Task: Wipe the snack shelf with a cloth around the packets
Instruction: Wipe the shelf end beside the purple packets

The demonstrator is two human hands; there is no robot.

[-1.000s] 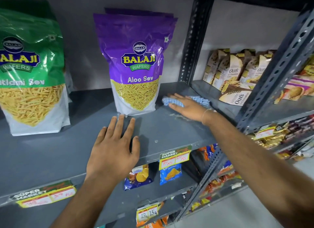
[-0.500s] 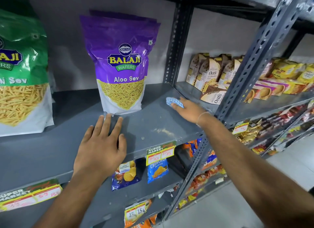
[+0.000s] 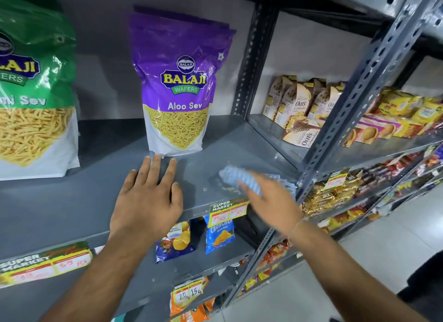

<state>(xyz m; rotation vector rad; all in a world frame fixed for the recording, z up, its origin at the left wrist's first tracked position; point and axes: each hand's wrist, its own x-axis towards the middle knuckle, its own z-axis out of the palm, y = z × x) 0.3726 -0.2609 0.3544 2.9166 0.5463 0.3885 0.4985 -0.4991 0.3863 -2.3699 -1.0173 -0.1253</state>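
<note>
A grey metal shelf carries a purple Aloo Sev packet in the middle and a green sev packet at the left. My left hand lies flat on the shelf, fingers spread, its fingertips just in front of the purple packet's base. My right hand is blurred with motion and presses a blue and white cloth onto the shelf near its front right corner, to the right of the purple packet.
A perforated steel upright rises right of the cloth. Oats cartons and biscuit packs fill the neighbouring shelf. Chip bags and price labels sit below the wiped shelf. Floor shows at lower right.
My right hand has dragged the cloth from the back right of the shelf toward its front edge. My left hand stays flat in the same spot.
</note>
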